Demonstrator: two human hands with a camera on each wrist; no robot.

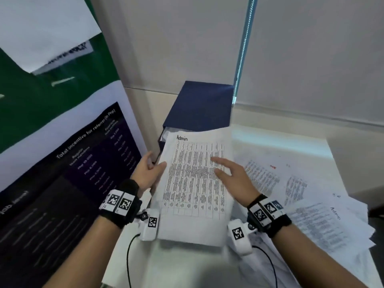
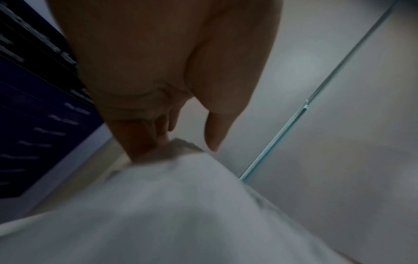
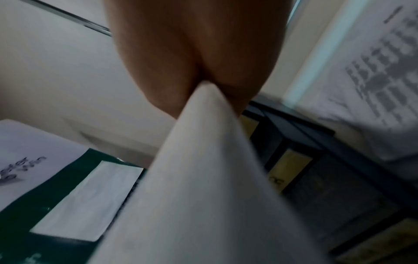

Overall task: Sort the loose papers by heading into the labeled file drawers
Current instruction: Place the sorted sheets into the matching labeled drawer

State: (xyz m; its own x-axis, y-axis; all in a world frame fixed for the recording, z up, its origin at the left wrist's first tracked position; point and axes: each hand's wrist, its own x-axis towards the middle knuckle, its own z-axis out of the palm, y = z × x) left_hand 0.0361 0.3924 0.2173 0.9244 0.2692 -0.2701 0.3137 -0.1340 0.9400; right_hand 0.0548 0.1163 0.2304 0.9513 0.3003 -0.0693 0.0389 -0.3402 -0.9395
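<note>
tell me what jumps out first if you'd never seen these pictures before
A sheet headed "Admin", a printed table, sits centre frame: the left hand grips its left edge, the right hand lies flat on it. More loose papers spread to the right, and a dark blue file box stands behind.

You can read "Admin" handwritten atop the sheet [image 1: 195,179] between your grips, "Admin" on a loose paper [image 1: 324,227] right of them, and "Total incentive for referrer (in Php)" on the poster [image 1: 87,154] to their left.

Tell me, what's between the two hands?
The stack of papers headed "Admin" lies between them in the head view: the left hand grips its left edge, and the right hand rests flat on top.
</note>
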